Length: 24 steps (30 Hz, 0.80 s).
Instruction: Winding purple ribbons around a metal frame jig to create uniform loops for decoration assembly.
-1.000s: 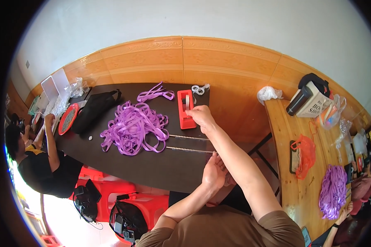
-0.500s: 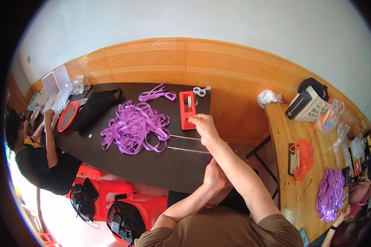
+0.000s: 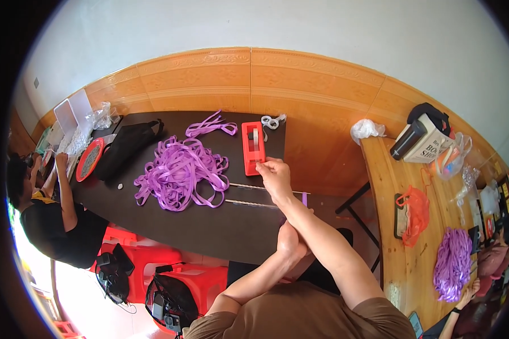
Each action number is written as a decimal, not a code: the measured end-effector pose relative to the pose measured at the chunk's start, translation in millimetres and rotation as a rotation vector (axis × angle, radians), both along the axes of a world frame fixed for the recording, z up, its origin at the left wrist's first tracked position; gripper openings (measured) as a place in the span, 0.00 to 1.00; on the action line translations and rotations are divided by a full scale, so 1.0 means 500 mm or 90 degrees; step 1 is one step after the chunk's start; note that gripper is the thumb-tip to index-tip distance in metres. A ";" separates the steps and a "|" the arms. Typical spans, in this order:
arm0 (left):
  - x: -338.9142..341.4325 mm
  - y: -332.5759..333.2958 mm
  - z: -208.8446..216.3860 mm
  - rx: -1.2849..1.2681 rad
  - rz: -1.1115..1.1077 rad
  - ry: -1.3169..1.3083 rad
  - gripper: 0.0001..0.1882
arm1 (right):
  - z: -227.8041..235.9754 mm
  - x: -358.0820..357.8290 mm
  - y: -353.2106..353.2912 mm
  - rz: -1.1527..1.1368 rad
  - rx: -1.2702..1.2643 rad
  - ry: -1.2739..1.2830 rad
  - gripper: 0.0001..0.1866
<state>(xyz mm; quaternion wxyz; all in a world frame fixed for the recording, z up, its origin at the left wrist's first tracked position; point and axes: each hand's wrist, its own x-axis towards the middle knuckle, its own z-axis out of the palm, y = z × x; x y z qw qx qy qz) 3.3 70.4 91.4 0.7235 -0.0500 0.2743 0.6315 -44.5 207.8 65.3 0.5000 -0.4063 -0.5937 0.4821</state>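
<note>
A red tape dispenser with a pale roll in it stands near the right edge of the dark table. At its near end my right hand pinches thumb and fingers together; whatever is between them is too small to make out. My left hand is curled below my right forearm, its fingertips mostly hidden, beside a bit of purple ribbon. Two thin twisted rods run under my right wrist, and a short purple ribbon strip crosses them beyond it. A large tangled heap of purple ribbon lies left of the rods.
White tape rolls sit behind the dispenser. A black bag and a red plate lie left, near a co-worker. Red stools stand below. A wooden table at right bears a purple ribbon bundle.
The whole view has shifted slightly. My right hand stays at the dispenser's near end, and my left stays under the right forearm. More of the ribbon strip on the rods now shows.
</note>
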 end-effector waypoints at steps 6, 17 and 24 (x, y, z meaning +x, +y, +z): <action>0.002 0.013 -0.038 0.022 0.027 -0.001 0.18 | -0.001 -0.009 0.004 -0.073 0.106 -0.045 0.10; 0.002 0.031 -0.102 -0.027 0.015 0.048 0.22 | 0.000 0.085 0.034 0.216 -0.059 0.000 0.09; 0.016 0.030 -0.069 -0.018 0.009 0.144 0.28 | 0.108 0.311 0.054 0.514 -0.034 -0.265 0.10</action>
